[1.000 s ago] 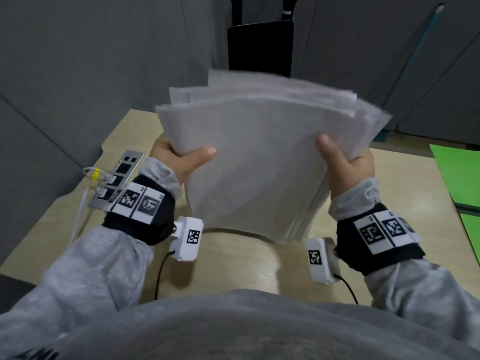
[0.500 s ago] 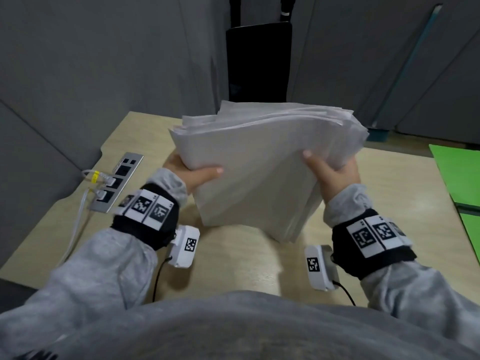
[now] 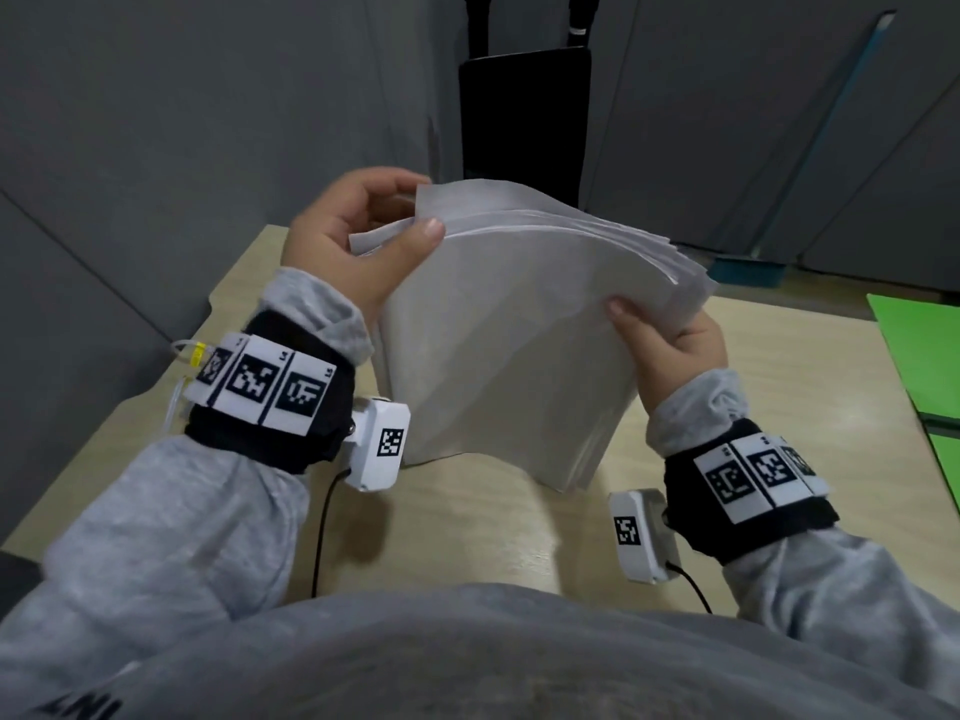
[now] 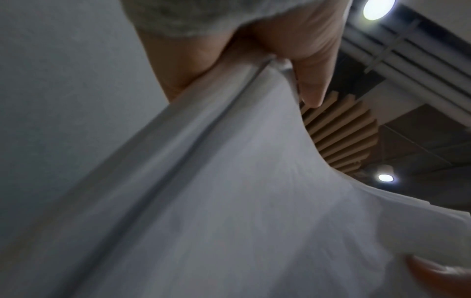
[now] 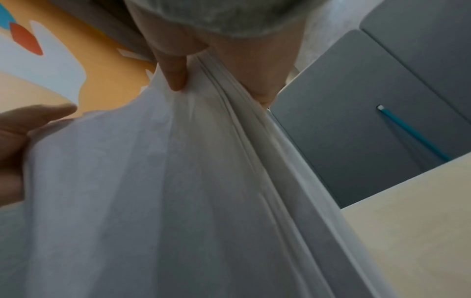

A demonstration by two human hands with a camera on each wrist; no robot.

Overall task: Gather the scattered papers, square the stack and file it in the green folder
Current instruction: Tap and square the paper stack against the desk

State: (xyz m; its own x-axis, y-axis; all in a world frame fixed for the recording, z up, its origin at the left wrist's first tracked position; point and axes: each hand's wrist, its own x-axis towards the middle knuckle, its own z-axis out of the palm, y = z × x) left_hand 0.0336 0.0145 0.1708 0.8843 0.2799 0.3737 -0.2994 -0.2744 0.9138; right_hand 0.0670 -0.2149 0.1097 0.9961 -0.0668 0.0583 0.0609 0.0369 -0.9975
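The person holds the stack of papers point(image 3: 519, 345) up on its bottom edge, near the middle of the bench point(image 3: 493, 532), just in front of their body. The stack stands tall, so its long side runs up and down, and it bends over at the top toward the right. The bottom edge looks like it touches the bench, but I cannot be sure. The left hand point(image 3: 353, 236) is high up at the top left corner of the stack. Its thumb point(image 3: 410, 241) presses on the front sheet and its other fingers curl round behind, so it pinches the top corner. The right hand point(image 3: 670, 350) is lower, on the right edge of the stack. Its thumb point(image 3: 631, 317) lies on the front and the other fingers are hidden behind, so it pinches that edge. From the right wrist you can see one fingertip point(image 5: 175, 80) pushing into the sheets. The sheets are not even yet: at the top right the edges fan out like little steps. The green folder point(image 3: 930, 356) lies flat at the right edge of the bench, well apart from the stack. It is on the right hand's side, so I think the right hand is the nearer one to carry the papers there. First, I think, the stack needs a few more taps on the bench to make the edges line up. Then it must tip down flat and go to the right. The papers are floppy, so loose sheets could slip out if the pinch gets weak.
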